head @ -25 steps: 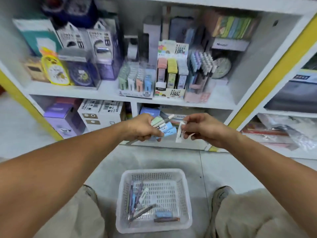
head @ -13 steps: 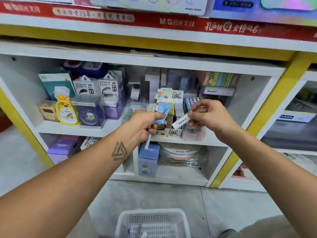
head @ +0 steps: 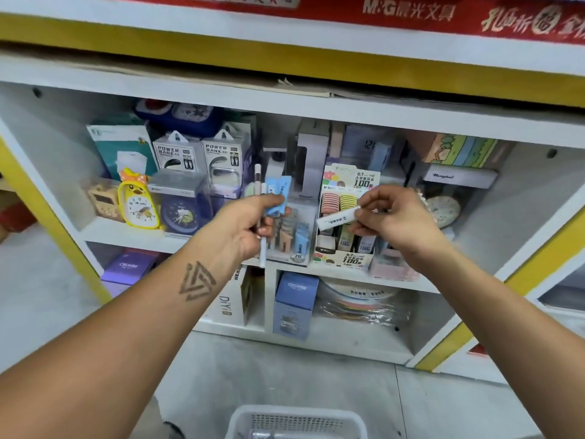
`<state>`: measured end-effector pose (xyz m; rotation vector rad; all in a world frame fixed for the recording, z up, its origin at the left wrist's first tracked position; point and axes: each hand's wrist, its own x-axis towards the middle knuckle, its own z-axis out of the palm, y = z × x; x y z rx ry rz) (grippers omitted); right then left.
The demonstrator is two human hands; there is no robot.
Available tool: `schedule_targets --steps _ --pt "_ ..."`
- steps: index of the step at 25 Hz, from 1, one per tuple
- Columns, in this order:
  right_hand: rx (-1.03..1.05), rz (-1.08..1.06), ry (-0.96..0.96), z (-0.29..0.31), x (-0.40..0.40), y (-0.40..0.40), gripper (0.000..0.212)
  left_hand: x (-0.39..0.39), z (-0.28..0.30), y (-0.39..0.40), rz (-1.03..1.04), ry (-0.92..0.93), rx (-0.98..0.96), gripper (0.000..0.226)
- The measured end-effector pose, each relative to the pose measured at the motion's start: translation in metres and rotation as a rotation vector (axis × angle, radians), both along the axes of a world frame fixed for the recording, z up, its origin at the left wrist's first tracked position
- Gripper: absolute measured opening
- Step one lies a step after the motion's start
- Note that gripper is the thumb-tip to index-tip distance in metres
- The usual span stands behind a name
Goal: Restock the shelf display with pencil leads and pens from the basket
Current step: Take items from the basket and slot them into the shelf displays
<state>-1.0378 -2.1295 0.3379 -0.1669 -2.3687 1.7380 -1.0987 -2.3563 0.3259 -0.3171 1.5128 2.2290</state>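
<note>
Two hands are raised in front of the shelf [head: 133, 231], each loaded. The left hand [head: 250, 228] has its grip curled round a small bunch: blue lead cases [head: 276, 194] fanned at the top and thin white pens [head: 262, 248] sticking out above and below the fist. The right hand [head: 392, 217] pinches a single white lead case [head: 337, 218] by one end, thumb and fingertips closed on it, the free end pointing left and slightly down. That case hangs just in front of the 100 box [head: 346, 217], the printed display that holds rows of lead cases; the clear 2B rack [head: 292, 239] stands just beside it to the left. Only the rim of the basket [head: 296, 421] shows at the bottom edge, and its contents are too blurred to name.

The step in hand looks like slotting the white case into a display. To do it well, I would first match the case's label to the right box, since the two racks seem to carry different grades. Then turn the case upright, lead with the free end, and lower it into an open slot without knocking its neighbours. The left bunch should stay clear of the rack while the right hand works.
</note>
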Motion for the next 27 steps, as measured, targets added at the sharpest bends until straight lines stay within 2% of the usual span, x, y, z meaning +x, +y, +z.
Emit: schedule_targets --steps 3,5,12,18,20,24,27 --pt "0.206 -0.020 0.063 -0.003 -0.022 -0.018 0.016 -0.008 -0.003 -0.026 0.075 -0.048 0.037 0.005" --pt "0.246 -0.029 0.115 -0.005 -0.035 -0.026 0.017 -0.011 -0.006 -0.034 0.093 -0.057 0.030 0.005" --pt "0.031 -0.017 0.109 -0.011 -0.059 -0.041 0.015 -0.018 -0.005 -0.043 0.073 -0.063 0.044 0.006" --pt "0.053 -0.003 0.160 -0.020 -0.075 -0.050 0.012 -0.020 -0.004 -0.044 0.094 -0.087 0.081 0.003" --pt "0.220 -0.052 0.237 -0.024 -0.083 -0.055 0.013 -0.021 -0.005 -0.045 0.097 -0.096 0.090 0.003" --pt "0.713 -0.062 0.394 -0.031 -0.097 -0.073 0.012 -0.024 -0.008 -0.048 0.111 -0.096 0.076 0.008" --pt "0.814 -0.001 0.379 -0.039 -0.108 -0.087 0.013 -0.028 -0.010 -0.054 0.119 -0.097 0.070 0.010"
